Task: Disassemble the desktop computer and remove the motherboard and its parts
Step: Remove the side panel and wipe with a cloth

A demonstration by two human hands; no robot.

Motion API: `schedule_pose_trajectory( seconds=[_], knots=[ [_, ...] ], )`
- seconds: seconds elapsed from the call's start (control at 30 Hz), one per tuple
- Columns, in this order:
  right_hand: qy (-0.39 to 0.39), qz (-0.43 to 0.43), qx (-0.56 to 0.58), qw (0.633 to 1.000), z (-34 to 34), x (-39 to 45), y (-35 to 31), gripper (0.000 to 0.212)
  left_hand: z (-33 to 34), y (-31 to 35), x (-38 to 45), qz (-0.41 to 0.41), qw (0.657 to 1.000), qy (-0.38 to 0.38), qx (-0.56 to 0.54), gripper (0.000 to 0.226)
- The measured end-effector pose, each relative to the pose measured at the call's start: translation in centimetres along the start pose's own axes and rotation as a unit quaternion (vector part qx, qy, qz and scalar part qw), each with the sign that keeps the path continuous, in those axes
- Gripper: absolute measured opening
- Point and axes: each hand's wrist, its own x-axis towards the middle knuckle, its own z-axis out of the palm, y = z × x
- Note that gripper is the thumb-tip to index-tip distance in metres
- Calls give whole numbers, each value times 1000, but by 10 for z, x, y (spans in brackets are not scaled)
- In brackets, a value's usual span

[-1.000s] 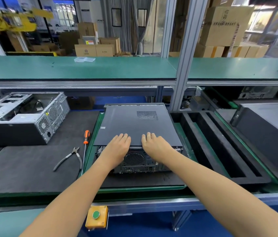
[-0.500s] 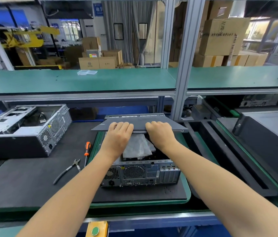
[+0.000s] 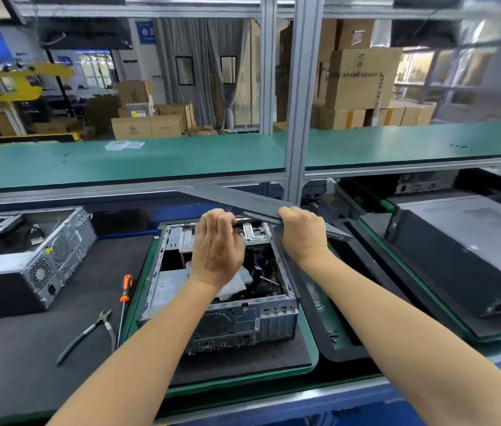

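While raised, left hand [image 3: 217, 244] and right hand [image 3: 303, 233] grip side panel [image 3: 243, 199].

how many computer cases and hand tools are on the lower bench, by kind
Open computer cases: 2, the one under the hands and one at left
Closed computer cases: 1, at right
Screwdrivers: 1
Pliers: 1
Total: 5

A fourth unit may sit far back right; too unclear to count.
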Motion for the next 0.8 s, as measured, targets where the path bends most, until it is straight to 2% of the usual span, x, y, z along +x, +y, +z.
schedule_pose_trajectory(
  seconds=[0.1, 0.17, 0.3, 0.37, 0.47, 0.53, 0.6, 0.67, 0.8],
  knots=[
    [13, 26, 4, 1000, -1, -13, 30, 25, 18, 22, 3, -41, 998, -5, -47, 25],
    [29, 46, 17, 998, 1, -22, 52, 28, 32, 41, 7, -116, 986, -19, -116, 21],
    [-8, 105, 3, 994, 5, -34, 99, 15, 64, 82, 23, -271, 927, -23, -260, 26],
    [-14, 125, 8, 992, 6, -41, 119, 18, 78, 98, 33, -371, 857, -34, -355, 45],
    [-14, 146, 25, 989, 10, -51, 145, 19, 96, 112, 51, -525, 677, -68, -511, 71],
    [-13, 154, 39, 987, 14, -58, 161, 20, 107, 115, 63, -559, 581, -97, -583, 74],
    [-8, 155, 52, 986, 20, -63, 177, 25, 118, 117, 76, -575, 515, -124, -623, 72],
    [-6, 163, 54, 985, 25, -65, 190, 27, 132, 117, 87, -586, 492, -142, -628, 59],
    [5, 171, 68, 983, 38, -60, 214, 32, 165, 117, 108, -591, 507, -161, -606, 13]
  ],
)
